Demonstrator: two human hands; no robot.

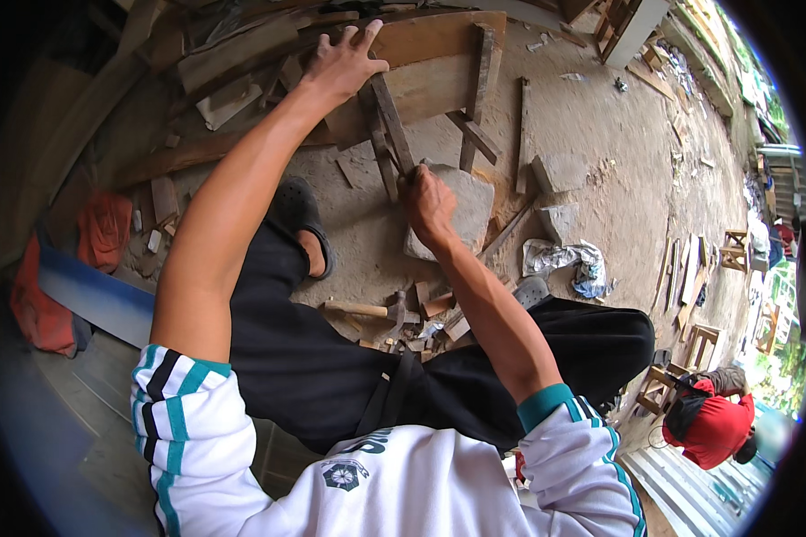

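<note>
My left hand [345, 67], fingers spread, rests at the upper end of a dark wooden strip [391, 123], against the edge of a wide wooden board [434, 85]. Closed in a fist, my right hand [430, 208] grips the strip's lower end. Other narrow wooden legs [481, 80] are joined to the board, and a short piece [473, 136] crosses one of them. Beneath my right hand lies a flat grey stone block [461, 201]. A hammer [358, 308] with a wooden handle lies on the ground between my legs.
Wood offcuts [434, 304] surround the hammer. A crumpled cloth [569, 264] and concrete chunks [560, 174] lie to the right. At the left are a handsaw blade [94, 286] and an orange-red cloth [107, 228]. A person in red [712, 425] works at far right near small wooden frames [703, 345].
</note>
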